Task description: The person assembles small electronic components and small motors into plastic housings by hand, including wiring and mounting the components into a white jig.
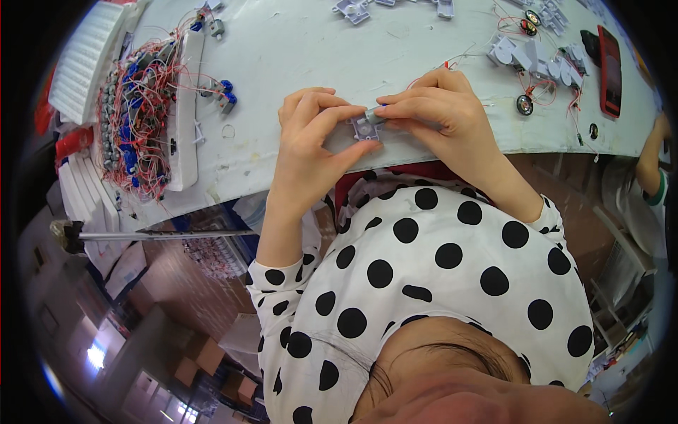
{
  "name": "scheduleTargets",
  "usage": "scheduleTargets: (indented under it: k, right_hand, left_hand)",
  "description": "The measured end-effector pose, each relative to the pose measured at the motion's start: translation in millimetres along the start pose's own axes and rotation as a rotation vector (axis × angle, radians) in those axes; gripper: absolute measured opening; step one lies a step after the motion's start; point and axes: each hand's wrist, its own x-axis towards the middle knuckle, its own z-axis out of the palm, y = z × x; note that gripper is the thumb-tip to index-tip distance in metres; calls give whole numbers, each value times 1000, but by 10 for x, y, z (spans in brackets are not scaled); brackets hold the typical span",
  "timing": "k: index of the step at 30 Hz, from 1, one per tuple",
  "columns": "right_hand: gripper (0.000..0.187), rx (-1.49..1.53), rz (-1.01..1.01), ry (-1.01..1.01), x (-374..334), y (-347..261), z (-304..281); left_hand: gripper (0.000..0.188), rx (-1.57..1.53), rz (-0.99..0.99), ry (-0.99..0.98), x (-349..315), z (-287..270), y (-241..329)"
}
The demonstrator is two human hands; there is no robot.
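The shirt (472, 290) is white with black dots, the desk (261, 56) whitish, the near housing (365, 131) pale lavender, the near motor (374, 115) grey, the left wires (151, 141) mostly red.

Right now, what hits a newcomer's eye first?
Likely the white top with black polka dots, filling the lower middle; just above it, the left hand and right hand hold a small grey motor at a pale plastic housing. Next, the red wire tangle in the white foam tray at the left of the table, then the red-cased phone far right.
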Motion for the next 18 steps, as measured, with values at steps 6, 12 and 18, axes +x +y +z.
scheduleTargets:
  k: [6,12,18]
  right_hand:
    - [15,-202,-107,9,40,-20,-19]
    - [10,-378,-192,35,30,-23,-64]
    - [9,-437,-157,95,35,96,-101]
  left_hand:
    - [41,-1,2,45,-7,24,-5]
    - [44,55,63,37,57,1,27]
    - [42,149,82,-44,422,-235,-40]
